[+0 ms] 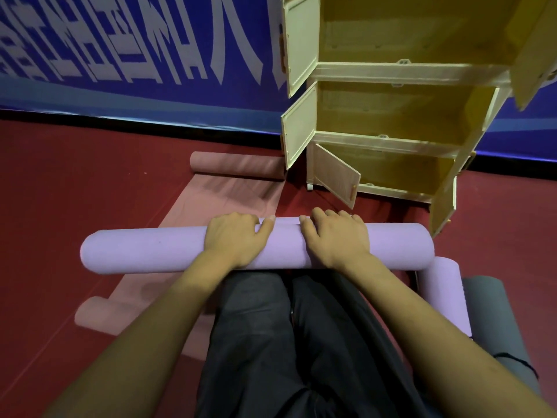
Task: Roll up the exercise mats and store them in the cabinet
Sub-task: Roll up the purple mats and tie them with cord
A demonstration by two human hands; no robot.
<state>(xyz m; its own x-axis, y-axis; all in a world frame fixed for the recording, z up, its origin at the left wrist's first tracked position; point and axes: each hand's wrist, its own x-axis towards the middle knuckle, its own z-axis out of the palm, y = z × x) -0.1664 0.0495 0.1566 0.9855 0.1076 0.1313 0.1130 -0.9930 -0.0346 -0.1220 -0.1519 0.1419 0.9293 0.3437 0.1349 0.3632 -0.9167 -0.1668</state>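
A rolled lilac mat (144,251) lies crosswise in front of my knees. My left hand (236,239) grips its top left of centre, fingers curled over the far side. My right hand (336,236) grips it just to the right in the same way. A pink mat (223,191) lies flat on the red floor beyond, with both of its ends curled up. The cream cabinet (401,140) stands at the upper right with its three compartments open and nothing inside them.
A second lilac roll (446,294) and a grey roll (494,315) lie by my right leg. The cabinet's open doors (337,176) jut out toward me. A blue banner wall (135,55) closes off the far side of the red floor (60,191).
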